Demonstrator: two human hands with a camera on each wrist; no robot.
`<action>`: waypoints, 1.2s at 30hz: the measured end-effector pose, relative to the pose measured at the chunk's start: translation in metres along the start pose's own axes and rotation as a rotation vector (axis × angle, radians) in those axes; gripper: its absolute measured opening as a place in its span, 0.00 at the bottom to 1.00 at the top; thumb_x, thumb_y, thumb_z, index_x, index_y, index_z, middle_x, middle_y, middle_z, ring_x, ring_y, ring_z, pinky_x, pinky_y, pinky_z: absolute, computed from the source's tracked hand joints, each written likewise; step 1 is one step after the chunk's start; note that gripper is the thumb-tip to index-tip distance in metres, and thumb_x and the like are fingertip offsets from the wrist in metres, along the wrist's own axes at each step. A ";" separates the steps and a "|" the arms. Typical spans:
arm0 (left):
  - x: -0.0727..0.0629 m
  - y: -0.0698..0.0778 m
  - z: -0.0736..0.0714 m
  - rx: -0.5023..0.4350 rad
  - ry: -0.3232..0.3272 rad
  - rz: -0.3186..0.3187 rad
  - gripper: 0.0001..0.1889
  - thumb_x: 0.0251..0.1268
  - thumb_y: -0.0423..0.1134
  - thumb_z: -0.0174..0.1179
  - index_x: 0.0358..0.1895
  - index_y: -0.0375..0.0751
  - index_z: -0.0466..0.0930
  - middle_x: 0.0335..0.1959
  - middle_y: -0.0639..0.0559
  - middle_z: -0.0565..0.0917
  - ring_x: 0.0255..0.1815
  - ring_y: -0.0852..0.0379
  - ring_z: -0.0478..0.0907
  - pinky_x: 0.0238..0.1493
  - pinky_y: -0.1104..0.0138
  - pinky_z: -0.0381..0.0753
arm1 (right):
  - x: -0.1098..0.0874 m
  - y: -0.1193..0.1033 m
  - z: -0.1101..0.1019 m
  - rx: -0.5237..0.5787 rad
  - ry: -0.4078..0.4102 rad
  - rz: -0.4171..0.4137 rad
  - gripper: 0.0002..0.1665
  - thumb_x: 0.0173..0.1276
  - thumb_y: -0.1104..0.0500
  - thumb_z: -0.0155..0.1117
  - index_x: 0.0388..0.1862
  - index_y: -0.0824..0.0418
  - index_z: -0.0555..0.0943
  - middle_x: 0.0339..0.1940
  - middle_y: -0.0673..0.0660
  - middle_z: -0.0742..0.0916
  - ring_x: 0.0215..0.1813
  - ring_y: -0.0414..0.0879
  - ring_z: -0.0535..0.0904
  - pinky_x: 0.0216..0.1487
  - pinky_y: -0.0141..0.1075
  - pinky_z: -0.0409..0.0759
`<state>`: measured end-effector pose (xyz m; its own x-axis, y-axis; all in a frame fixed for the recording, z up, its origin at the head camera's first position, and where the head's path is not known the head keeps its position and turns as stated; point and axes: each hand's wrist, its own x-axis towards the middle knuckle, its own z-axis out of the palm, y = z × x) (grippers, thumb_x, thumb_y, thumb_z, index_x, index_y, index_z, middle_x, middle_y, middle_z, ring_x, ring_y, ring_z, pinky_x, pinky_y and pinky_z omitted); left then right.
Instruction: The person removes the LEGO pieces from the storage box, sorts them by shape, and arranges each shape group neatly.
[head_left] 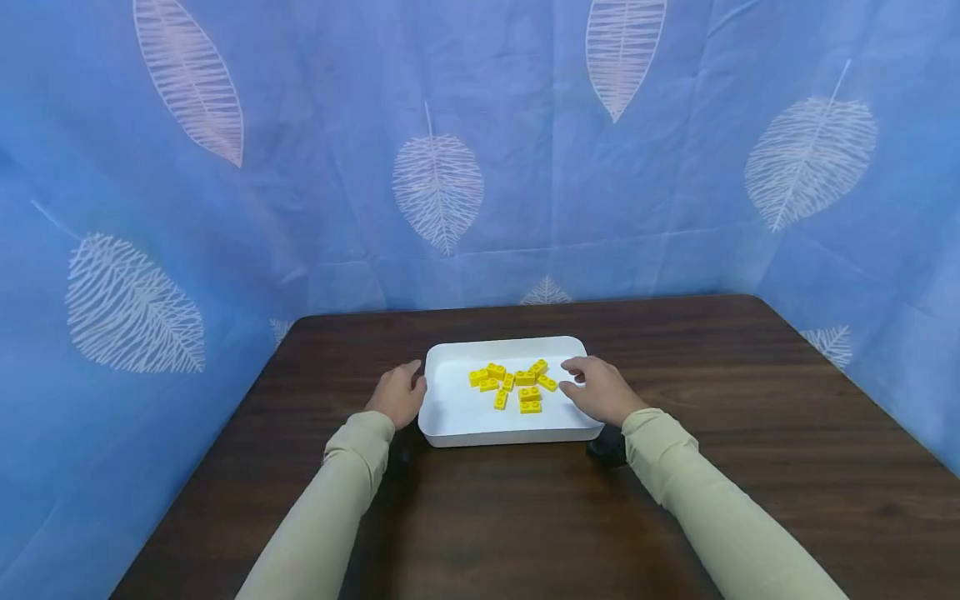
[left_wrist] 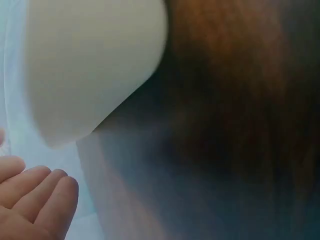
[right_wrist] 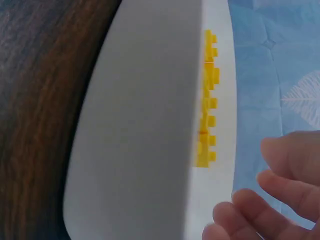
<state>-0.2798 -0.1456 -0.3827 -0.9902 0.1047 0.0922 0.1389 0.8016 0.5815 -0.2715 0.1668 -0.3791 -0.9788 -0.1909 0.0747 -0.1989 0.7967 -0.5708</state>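
A white tray (head_left: pixel 480 425) lies on the dark wooden table, with several yellow toy bricks (head_left: pixel 529 393) scattered over its floor. Just off the tray's left side is my left hand (head_left: pixel 397 395), its fingers loosely bent and holding nothing. My right hand (head_left: pixel 600 390) hovers over the tray's right rim, thumb and fingers apart, nothing between them. In the right wrist view, studded yellow bricks (right_wrist: pixel 205 100) show past the tray wall (right_wrist: pixel 140 120), and the right fingers (right_wrist: pixel 250 210) are relaxed. The left wrist view shows relaxed fingers (left_wrist: pixel 55 200) below the tray's corner (left_wrist: pixel 95 65).
The brown wood-grain table (head_left: pixel 510 517) extends around the tray on all sides. A small black object (head_left: pixel 607 446) sits beneath the right wrist, partly hidden. Behind and beside the table hangs a blue cloth (head_left: pixel 510 183) with white leaf prints.
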 end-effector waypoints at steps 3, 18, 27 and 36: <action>-0.002 -0.009 0.010 -0.064 0.013 -0.028 0.23 0.70 0.35 0.47 0.66 0.28 0.65 0.66 0.36 0.69 0.67 0.43 0.67 0.64 0.51 0.68 | 0.001 -0.001 0.009 0.009 -0.004 -0.004 0.21 0.65 0.60 0.60 0.56 0.68 0.77 0.48 0.62 0.82 0.47 0.52 0.77 0.52 0.47 0.78; -0.018 -0.025 0.040 -0.252 0.083 -0.028 0.23 0.70 0.32 0.49 0.65 0.27 0.65 0.63 0.34 0.71 0.64 0.43 0.70 0.60 0.51 0.72 | 0.003 -0.010 0.047 -0.007 -0.019 -0.050 0.11 0.58 0.65 0.64 0.41 0.65 0.84 0.34 0.54 0.84 0.34 0.44 0.74 0.42 0.38 0.78; -0.017 -0.028 0.053 -0.480 0.211 -0.059 0.18 0.70 0.32 0.50 0.59 0.27 0.73 0.55 0.35 0.79 0.54 0.45 0.77 0.53 0.55 0.79 | 0.006 -0.014 0.048 -0.016 -0.072 0.026 0.10 0.56 0.64 0.69 0.39 0.62 0.86 0.33 0.52 0.84 0.34 0.43 0.73 0.40 0.37 0.77; -0.015 -0.029 0.052 -0.545 0.241 -0.086 0.18 0.70 0.33 0.50 0.59 0.28 0.74 0.55 0.36 0.79 0.55 0.45 0.77 0.54 0.54 0.78 | 0.015 -0.020 0.048 -0.037 -0.106 0.039 0.10 0.56 0.63 0.69 0.39 0.61 0.86 0.32 0.51 0.85 0.33 0.44 0.74 0.40 0.37 0.77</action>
<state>-0.2697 -0.1404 -0.4429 -0.9761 -0.1346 0.1704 0.1085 0.3772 0.9198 -0.2803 0.1208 -0.4060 -0.9755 -0.2172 -0.0353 -0.1642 0.8252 -0.5404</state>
